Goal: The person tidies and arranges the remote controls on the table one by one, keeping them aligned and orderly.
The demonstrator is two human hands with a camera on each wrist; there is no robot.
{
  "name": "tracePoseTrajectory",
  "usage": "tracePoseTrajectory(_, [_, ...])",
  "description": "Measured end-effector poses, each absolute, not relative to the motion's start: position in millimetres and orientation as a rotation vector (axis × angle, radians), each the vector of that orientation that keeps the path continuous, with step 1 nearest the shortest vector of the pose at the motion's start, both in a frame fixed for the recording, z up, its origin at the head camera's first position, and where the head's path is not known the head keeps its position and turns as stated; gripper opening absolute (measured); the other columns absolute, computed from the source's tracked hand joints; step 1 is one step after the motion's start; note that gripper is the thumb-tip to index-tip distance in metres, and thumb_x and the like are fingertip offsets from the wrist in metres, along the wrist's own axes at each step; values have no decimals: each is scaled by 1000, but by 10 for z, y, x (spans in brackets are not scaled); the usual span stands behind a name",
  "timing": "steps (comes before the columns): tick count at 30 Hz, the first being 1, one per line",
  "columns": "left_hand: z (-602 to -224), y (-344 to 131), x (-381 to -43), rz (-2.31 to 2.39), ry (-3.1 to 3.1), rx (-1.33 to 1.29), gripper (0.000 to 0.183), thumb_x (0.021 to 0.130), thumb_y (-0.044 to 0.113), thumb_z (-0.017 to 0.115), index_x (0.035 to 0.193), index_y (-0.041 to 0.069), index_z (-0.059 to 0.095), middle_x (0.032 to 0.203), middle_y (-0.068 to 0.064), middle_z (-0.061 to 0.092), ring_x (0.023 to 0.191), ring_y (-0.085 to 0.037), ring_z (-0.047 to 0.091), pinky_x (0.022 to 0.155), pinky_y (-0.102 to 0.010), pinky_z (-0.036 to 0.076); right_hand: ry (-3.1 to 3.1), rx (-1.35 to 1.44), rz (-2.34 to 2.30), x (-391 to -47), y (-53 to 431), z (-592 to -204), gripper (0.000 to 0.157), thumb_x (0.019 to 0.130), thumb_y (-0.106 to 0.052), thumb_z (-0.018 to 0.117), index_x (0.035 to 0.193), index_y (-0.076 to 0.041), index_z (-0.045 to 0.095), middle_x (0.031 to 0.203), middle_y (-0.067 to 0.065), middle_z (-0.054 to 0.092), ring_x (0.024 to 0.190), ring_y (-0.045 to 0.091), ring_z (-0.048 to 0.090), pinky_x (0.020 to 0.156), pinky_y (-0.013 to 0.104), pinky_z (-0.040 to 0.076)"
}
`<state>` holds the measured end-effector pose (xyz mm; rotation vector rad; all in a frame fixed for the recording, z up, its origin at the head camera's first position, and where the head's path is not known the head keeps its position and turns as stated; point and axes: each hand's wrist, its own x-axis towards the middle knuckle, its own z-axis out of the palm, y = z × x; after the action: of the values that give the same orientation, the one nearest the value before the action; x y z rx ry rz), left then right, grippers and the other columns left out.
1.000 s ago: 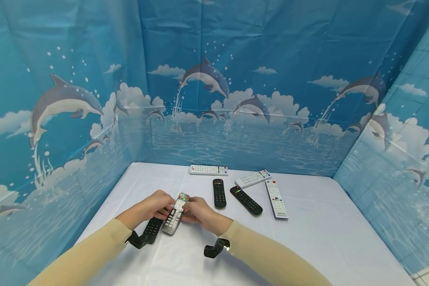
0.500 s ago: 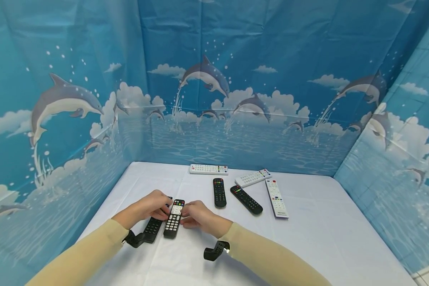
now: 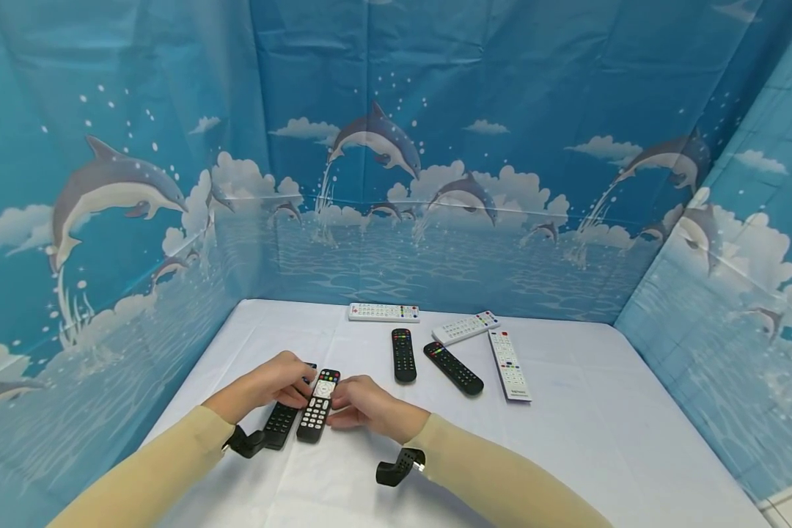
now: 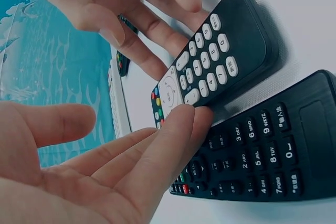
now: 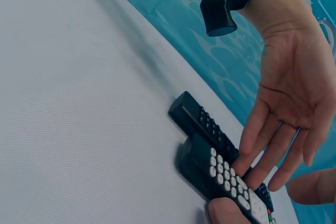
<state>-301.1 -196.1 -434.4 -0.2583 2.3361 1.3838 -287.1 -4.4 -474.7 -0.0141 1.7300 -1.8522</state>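
Note:
Two black remote controls lie side by side at the left of the table, slanting almost alike. The one with white buttons [image 3: 312, 420] is on the right, and the one with black buttons [image 3: 281, 422] is on the left, partly under my left hand [image 3: 284, 379]. In the left wrist view, my left fingers [image 4: 167, 145] reach out nearly straight to the near side of the white-buttoned remote, over the top end of the other. My right hand [image 3: 372, 405] touches its opposite side with loosely extended fingers. A narrow strip of cloth shows between the remotes' lower ends.
Farther back lie two more black remotes, one upright [image 3: 404, 357] and one slanted [image 3: 454, 369]. White remotes lie at the back edge [image 3: 384, 313], crosswise [image 3: 465, 328] and to the right [image 3: 510, 367]. A blue dolphin curtain [image 3: 383, 242] encloses the white-covered table [image 3: 587, 433].
The white-buttoned remote has come down from a tilted, glaring position to lie flat, and its lower end has swung left towards the black-buttoned remote. Both hands have followed slightly left.

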Motion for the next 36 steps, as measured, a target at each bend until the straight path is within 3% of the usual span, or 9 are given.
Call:
tracePoseTrajectory(17, [-4329, -1962, -2969, 1383, 2342, -231, 41, 96, 10, 57, 126, -17, 55, 95, -24, 71, 81, -33, 73, 68, -36, 62, 1735, -58, -1823, -2860, -15, -4783, 35, 92, -5, 55, 124, 9, 56, 113, 27, 60, 89, 32, 72, 79, 38, 61])
tracePoseTrajectory(31, [-4342, -1956, -2975, 1395, 2339, -254, 41, 95, 10, 58, 126, -17, 55, 94, -23, 71, 79, -32, 73, 68, -36, 62, 1756, -46, -1825, -2850, 15, -4780, 36, 91, -4, 56, 125, 7, 56, 112, 27, 60, 91, 35, 71, 81, 42, 60])
tracePoseTrajectory(36, [-4337, -1967, -2972, 1384, 2356, -263, 40, 94, 11, 58, 124, -16, 57, 93, -22, 72, 78, -32, 74, 67, -37, 62, 1798, -46, -1801, -2860, 66, -4699, 43, 93, -8, 58, 133, 9, 51, 114, 26, 58, 95, 38, 69, 81, 44, 60])
